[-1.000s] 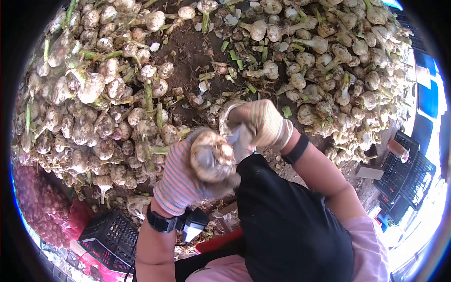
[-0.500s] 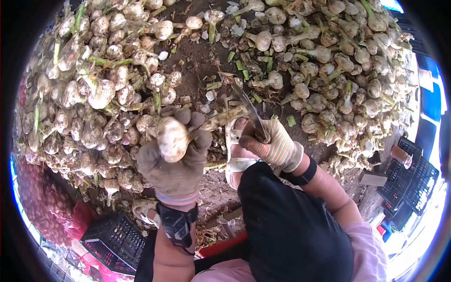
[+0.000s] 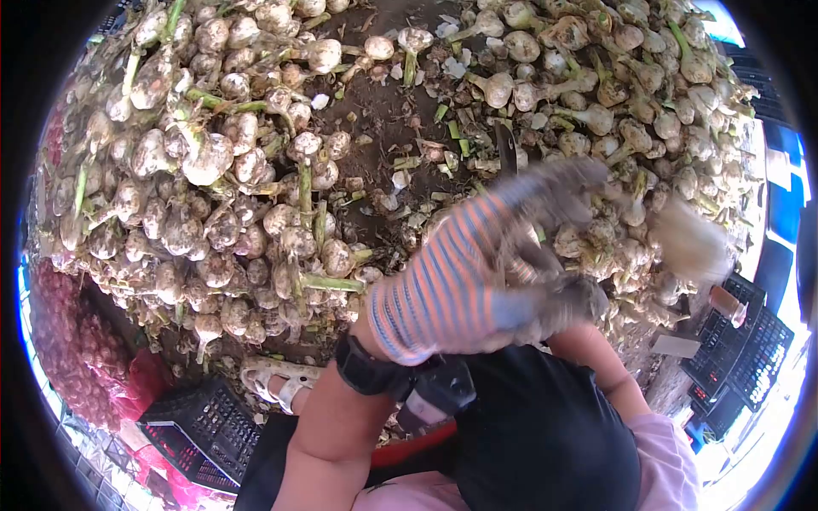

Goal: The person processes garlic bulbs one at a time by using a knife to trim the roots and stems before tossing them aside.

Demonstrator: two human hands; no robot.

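Note:
My left hand [image 3: 477, 272], in a striped, soiled glove, is stretched across to the right with its fingers apart and nothing in them. A motion-blurred garlic bulb [image 3: 694, 243] is in the air to the right of its fingertips. Behind this glove my right hand is mostly hidden; its bare forearm [image 3: 596, 358] shows below. The dark blade of a knife [image 3: 506, 149] sticks up above the left glove, from where the right hand is. Garlic bulbs with cut stems [image 3: 204, 157] lie in a large heap on the left.
Another garlic heap [image 3: 588, 85] spreads on the right. Stem pieces and peelings lie on the soil [image 3: 375, 111] between the heaps. Black plastic crates [image 3: 200, 434] stand at lower left, beside red net sacks [image 3: 72, 358]; more crates [image 3: 750, 341] are at right.
My left hand has swung from the middle left across to the right and let go of the garlic bulb. The right hand is now covered by it; the knife blade points more upright.

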